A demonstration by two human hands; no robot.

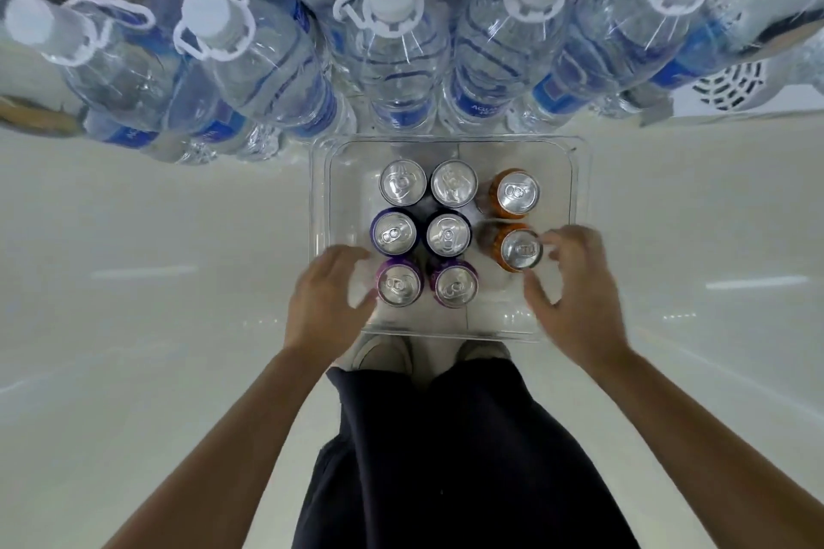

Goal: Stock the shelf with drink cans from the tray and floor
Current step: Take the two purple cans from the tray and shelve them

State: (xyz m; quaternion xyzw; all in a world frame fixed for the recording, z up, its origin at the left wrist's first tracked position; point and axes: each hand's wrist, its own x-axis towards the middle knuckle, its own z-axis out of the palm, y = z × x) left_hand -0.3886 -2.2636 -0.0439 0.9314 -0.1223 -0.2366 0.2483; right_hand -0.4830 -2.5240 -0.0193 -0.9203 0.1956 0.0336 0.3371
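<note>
A clear plastic tray [575, 174] lies on the floor in front of my feet, holding several upright drink cans. Two purple cans [400, 284] stand in the near row, dark blue cans [393, 234] behind them, and two orange cans on the right. My left hand [327, 294] hovers at the tray's near left corner, fingers spread beside the left purple can. My right hand [575, 290] reaches over the tray's right side, its thumb and forefinger curved apart on either side of the nearer orange can [519, 249], which still stands in the tray.
Large water bottles [392, 40] with white caps and carry loops fill the shelf above and behind the tray. The pale floor [156, 236] stretches left and right. My shoes [385, 354] touch the tray's near edge.
</note>
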